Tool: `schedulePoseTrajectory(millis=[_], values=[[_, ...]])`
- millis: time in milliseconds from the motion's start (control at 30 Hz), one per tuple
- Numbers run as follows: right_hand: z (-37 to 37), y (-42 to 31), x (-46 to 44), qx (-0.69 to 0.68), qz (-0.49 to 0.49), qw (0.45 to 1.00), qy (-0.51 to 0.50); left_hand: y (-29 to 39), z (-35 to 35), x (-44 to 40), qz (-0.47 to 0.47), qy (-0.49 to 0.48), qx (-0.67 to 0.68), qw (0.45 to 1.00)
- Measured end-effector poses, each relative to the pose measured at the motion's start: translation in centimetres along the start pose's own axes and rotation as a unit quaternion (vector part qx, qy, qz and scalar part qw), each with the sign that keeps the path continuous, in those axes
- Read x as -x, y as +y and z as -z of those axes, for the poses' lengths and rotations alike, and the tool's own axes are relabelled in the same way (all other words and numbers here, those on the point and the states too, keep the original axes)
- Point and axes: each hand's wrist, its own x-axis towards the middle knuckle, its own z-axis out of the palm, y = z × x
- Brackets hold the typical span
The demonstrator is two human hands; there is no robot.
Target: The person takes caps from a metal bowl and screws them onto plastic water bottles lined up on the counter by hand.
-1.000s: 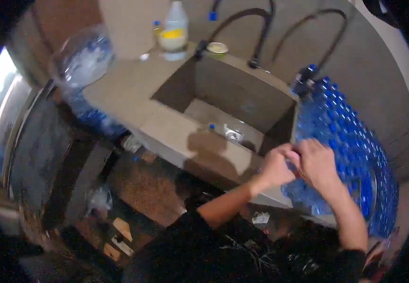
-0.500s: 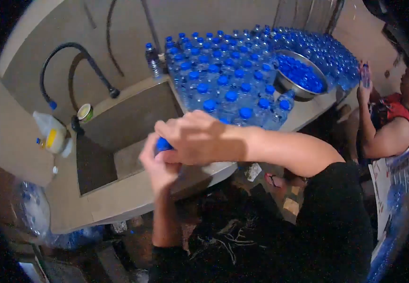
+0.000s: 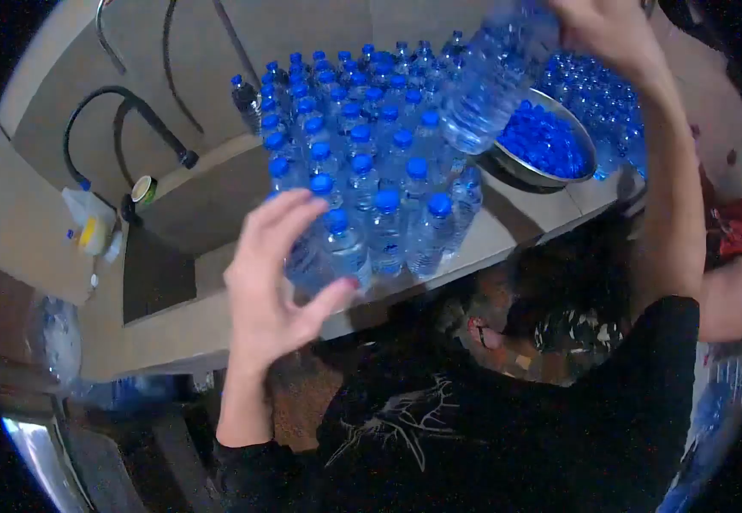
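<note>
The wearer's shirt (image 3: 473,427) is nearest. Ahead of it, the left hand (image 3: 270,286) is raised at the front edge of the desk (image 3: 153,346). Its grip is spread, with the thumb set apart from the fingers and nothing between them. The fingertips are just beside the nearest capped bottles (image 3: 362,162); contact cannot be determined.

The capped bottles stand upright in close rows, from the front edge of the desk to its rear edge. Their caps are blue and their walls are clear.

The right hand (image 3: 606,30) is raised over the desk, to the right of these rows. Its grip is closed on one end of a clear bottle (image 3: 499,77). This bottle is tilted, clear of the desk surface, with its opposite end pointing down and to the left. It is blurred; whether it carries a cap cannot be determined.

Below and to the right of the held bottle, a metal bowl (image 3: 529,177) rests near the front edge of the desk and contains loose blue caps (image 3: 542,137). Further bottles (image 3: 614,111) are located beyond the bowl, toward the right end of the desk.

The sink (image 3: 217,197) is recessed into the desk, left of the rows. A black tap (image 3: 161,126) arches at its rear edge, near a small cup (image 3: 142,189).
</note>
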Motion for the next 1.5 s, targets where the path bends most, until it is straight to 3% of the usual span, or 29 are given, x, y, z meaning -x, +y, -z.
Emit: schedulePoseTrajectory(millis=[33, 100, 333, 433, 533, 633, 700, 767, 800, 867, 900, 1000, 1067, 1100, 1167, 1233, 1300, 1400, 1433, 1467, 1500], values=[[-1.2, 3.8, 0.1, -0.023, 0.045, 0.999, -0.021, 1.2, -1.5, 0.1, -0.004, -0.017, -0.013, 1.000], [-4.1, 8.4, 0.6, 0.087, 0.177, 0.976, -0.094, 3.0, -6.1, 0.6, -0.048, -0.045, -0.088, 0.994], [-14.2, 12.4, 4.6, -0.014, 0.194, 0.944, -0.266, 5.3, -10.6, 0.4, 0.029, -0.119, -0.115, 0.986], [-17.2, 13.1, 6.1, -0.047, 0.196, 0.936, -0.290, 5.9, -10.2, -0.7, 0.055, -0.129, -0.121, 0.983], [-17.1, 13.3, 6.8, -0.138, 0.177, 0.933, -0.282, 5.5, -8.5, -3.8, 0.051, -0.070, -0.094, 0.992], [-14.3, 15.4, 9.1, -0.259, 0.198, 0.939, -0.108, 2.5, -8.2, -9.3, 0.046, -0.008, -0.078, 0.996], [-12.1, 17.7, 12.4, -0.170, 0.072, 0.982, -0.041, 0.7, -8.6, -14.7, 0.099, -0.047, -0.059, 0.992], [-9.3, 19.5, 16.3, -0.265, -0.164, 0.950, -0.031, -3.2, -10.3, -20.6, 0.053, -0.089, -0.109, 0.989], [-8.1, 20.3, 18.2, -0.333, -0.217, 0.917, -0.016, -5.4, -11.7, -23.8, 0.030, -0.113, -0.162, 0.980], [-7.9, 22.8, 23.4, -0.318, -0.274, 0.907, 0.034, -9.0, -15.6, -29.9, 0.027, -0.175, -0.237, 0.955], [-8.8, 24.0, 26.0, -0.237, -0.277, 0.929, 0.070, -10.5, -17.9, -32.5, 0.045, -0.212, -0.262, 0.940], [-6.1, 23.8, 28.5, -0.127, -0.296, 0.946, 0.040, -16.4, -24.0, -36.7, 0.073, -0.268, -0.352, 0.894], [-4.1, 22.7, 28.5, -0.197, -0.378, 0.903, 0.048, -19.6, -27.1, -38.0, 0.112, -0.321, -0.429, 0.837], [-3.6, 22.4, 28.6, -0.231, -0.417, 0.877, 0.054, -19.6, -27.6, -38.1, 0.102, -0.332, -0.431, 0.833], [-3.4, 24.4, 30.6, -0.107, -0.311, 0.944, 0.027, -19.2, -28.2, -37.3, 0.084, -0.356, -0.432, 0.825], [-3.2, 25.1, 31.3, -0.072, -0.295, 0.952, 0.020, -19.4, -28.1, -37.6, 0.134, -0.341, -0.400, 0.840], [-3.2, 25.2, 30.6, -0.128, -0.369, 0.920, 0.040, -19.5, -27.8, -37.5, 0.159, -0.308, -0.382, 0.856], [-2.4, 24.2, 25.9, -0.081, -0.289, 0.948, 0.104, -17.7, -25.2, -39.4, 0.204, -0.224, -0.359, 0.883], [-2.4, 24.6, 24.1, -0.061, -0.228, 0.964, 0.119, -17.4, -24.0, -40.4, 0.180, -0.164, -0.422, 0.874], [-2.7, 25.1, 22.0, -0.040, -0.167, 0.976, 0.136, -14.4, -21.1, -41.1, 0.179, -0.202, -0.375, 0.887], [-3.3, 25.4, 19.2, 0.003, -0.141, 0.983, 0.120, -12.5, -18.6, -41.5, 0.154, -0.171, -0.374, 0.899]])
